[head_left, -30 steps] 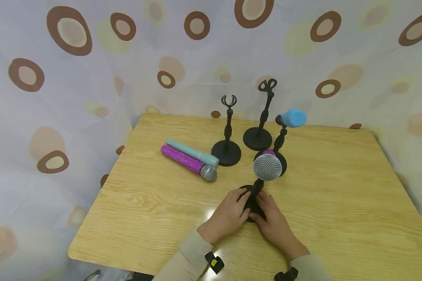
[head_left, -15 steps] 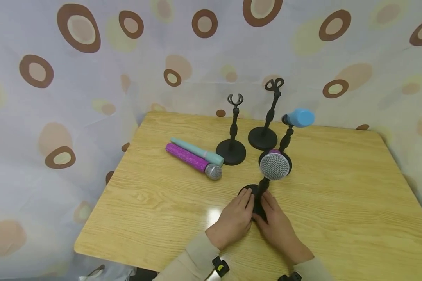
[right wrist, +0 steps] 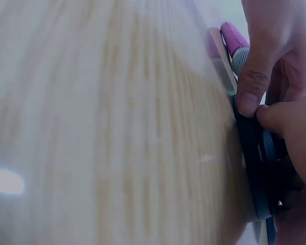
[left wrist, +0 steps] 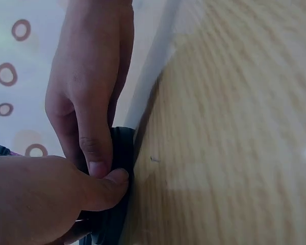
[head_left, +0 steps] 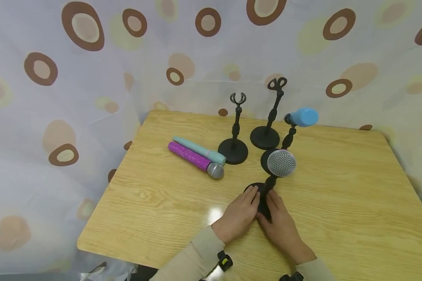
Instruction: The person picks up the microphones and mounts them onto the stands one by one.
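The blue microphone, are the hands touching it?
No, the left hand and right hand touch the base of a nearer stand, not the blue microphone.

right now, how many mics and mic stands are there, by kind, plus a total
Microphones: 4 (purple microphone, teal microphone, blue microphone, front microphone)
Stands: 4 (front stand, blue microphone's stand, left empty stand, back empty stand)
Total: 8

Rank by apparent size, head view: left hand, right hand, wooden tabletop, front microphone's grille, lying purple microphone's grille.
1. Wooden tabletop
2. Left hand, right hand: look alike
3. Front microphone's grille
4. Lying purple microphone's grille
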The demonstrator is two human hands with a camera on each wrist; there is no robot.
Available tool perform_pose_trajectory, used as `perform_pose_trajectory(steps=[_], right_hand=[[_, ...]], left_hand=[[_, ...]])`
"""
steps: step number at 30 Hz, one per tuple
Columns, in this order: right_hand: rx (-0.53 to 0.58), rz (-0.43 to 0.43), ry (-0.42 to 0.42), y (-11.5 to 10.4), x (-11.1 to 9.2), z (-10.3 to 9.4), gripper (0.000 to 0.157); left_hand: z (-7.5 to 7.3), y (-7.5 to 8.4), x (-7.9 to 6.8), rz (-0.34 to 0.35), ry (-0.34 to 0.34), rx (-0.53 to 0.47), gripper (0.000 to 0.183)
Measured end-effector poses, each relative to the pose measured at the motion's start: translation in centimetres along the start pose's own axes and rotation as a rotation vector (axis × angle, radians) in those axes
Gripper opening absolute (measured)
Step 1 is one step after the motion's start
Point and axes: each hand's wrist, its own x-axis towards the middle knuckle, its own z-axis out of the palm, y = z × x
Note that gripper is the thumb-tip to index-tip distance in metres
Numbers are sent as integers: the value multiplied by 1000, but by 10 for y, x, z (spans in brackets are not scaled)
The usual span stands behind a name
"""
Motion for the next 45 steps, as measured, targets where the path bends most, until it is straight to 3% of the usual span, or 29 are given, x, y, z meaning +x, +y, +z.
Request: perform_pose_trajectory(steps=[13,25,37,45], right_hand=[[-21,71,10,23,-4,-15,66],[-9,103,11,38,-5,-26,68],[-15,124,18,65,-9,-43,68],[-18,169,-35,85,-6,-60,69]], left_hand=[[2,12,32,44,-67,-37,53],[5,20,52,89,-39,-24,49],[2,34,83,148,-23,6,38],[-3,41,106,168,-120,23,38]])
